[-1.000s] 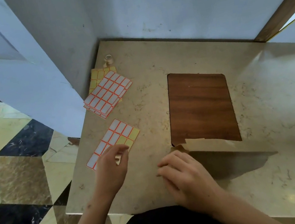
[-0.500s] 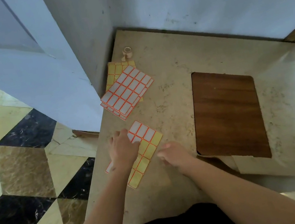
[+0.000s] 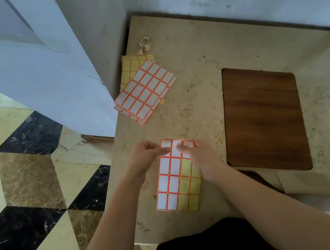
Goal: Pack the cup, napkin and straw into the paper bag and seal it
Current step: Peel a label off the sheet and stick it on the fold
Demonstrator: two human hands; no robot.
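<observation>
Both hands' grip, left hand (image 3: pixel 144 161) and right hand (image 3: pixel 202 158), pinching at a label on the sticker sheet (image 3: pixel 177 179); paper bag (image 3: pixel 286 178) just right, seemingly packed; sealing left

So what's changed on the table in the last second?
The right hand left the paper bag and went to the sticker sheet. That sheet now lies straight, with both hands' fingers at its top row; the left hand was already on it. The sticker stack, tape roll and wooden board stayed put.

paper bag (image 3: pixel 300 180) cut off at right edge, contents unseen — sticker sheet's (image 3: pixel 176 186) top corners under fingers (image 3: pixel 162 151)
</observation>
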